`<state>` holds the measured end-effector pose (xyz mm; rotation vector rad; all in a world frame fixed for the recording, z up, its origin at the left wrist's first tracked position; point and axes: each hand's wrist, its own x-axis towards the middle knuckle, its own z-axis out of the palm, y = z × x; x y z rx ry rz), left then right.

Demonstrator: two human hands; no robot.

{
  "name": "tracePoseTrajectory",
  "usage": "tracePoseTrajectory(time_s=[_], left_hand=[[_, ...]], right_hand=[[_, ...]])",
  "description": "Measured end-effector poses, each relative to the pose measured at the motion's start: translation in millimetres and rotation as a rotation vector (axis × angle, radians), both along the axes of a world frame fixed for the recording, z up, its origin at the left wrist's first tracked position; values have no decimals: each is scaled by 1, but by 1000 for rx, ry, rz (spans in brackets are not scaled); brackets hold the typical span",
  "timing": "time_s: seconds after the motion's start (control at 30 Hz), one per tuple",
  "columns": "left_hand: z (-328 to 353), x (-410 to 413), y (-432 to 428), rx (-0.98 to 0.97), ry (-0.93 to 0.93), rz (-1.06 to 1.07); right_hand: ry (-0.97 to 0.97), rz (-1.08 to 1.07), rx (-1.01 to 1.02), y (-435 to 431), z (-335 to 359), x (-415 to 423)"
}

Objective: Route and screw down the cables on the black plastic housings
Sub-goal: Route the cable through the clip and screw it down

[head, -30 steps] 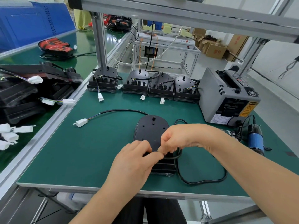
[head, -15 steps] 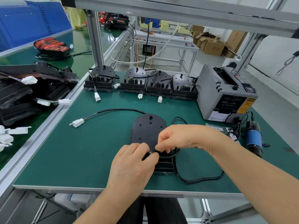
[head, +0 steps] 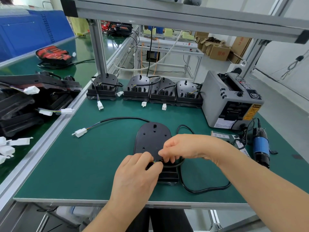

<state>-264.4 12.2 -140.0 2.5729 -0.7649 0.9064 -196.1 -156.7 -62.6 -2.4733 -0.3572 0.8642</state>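
Observation:
A black plastic housing (head: pixel 151 138) lies flat on the green mat near the front edge. Its black cable (head: pixel 200 190) loops off to the right and another stretch runs left to a white connector (head: pixel 81 132). My left hand (head: pixel 137 173) pinches the thin coloured wires at the housing's near end. My right hand (head: pixel 184 148) reaches over from the right and pinches the same cable end just above my left fingertips. The exact contact point is hidden by my fingers.
Four more housings (head: pixel 145 90) with cables stand in a row at the back. A grey tape dispenser (head: pixel 232 99) sits at the right, a blue electric screwdriver (head: pixel 260 146) beside it. Stacked housings (head: pixel 25 104) fill the left bench. An aluminium post (head: pixel 98 51) rises at the back left.
Both hands stay at the housing's near end; the fingers have shifted slightly as they work the cable end. The view has tilted a little.

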Motion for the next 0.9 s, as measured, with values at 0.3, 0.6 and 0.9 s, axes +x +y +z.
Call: tracePoseTrajectory(time_s=[0.3, 0.6, 0.9], left_hand=[[0, 0, 0, 6, 2, 7], [-2, 1, 1, 8, -7, 4], [-5, 2, 0, -19, -44, 18]], right_hand=[[7, -34, 8, 0, 1, 0], [-34, -55, 31, -3, -6, -3], [-42, -102, 58, -3, -5, -6]])
